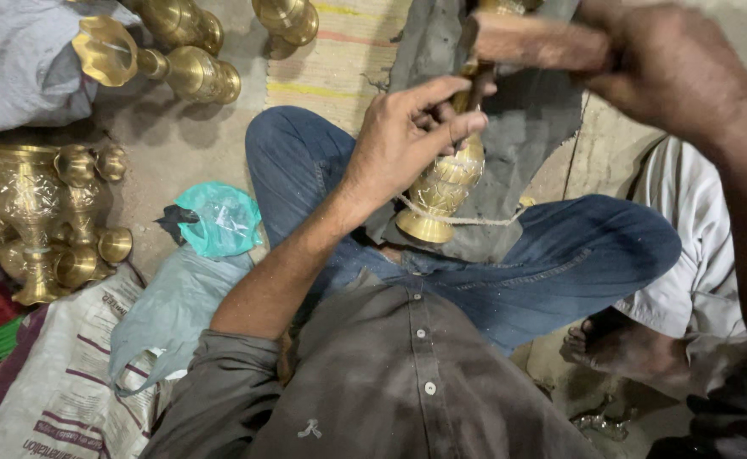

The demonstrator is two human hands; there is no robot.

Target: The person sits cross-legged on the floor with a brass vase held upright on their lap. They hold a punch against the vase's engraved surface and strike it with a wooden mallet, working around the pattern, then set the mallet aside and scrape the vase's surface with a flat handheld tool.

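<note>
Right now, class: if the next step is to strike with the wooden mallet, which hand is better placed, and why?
Right. The right hand already grips the wooden mallet, raised above the brass vase. The left hand is wrapped around the vase's neck, steadying it over the lap, so it isn't free.

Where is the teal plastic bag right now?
The teal plastic bag lies on the floor at left, between the cluster of brass vases and the person's jeans-clad knee.
</note>
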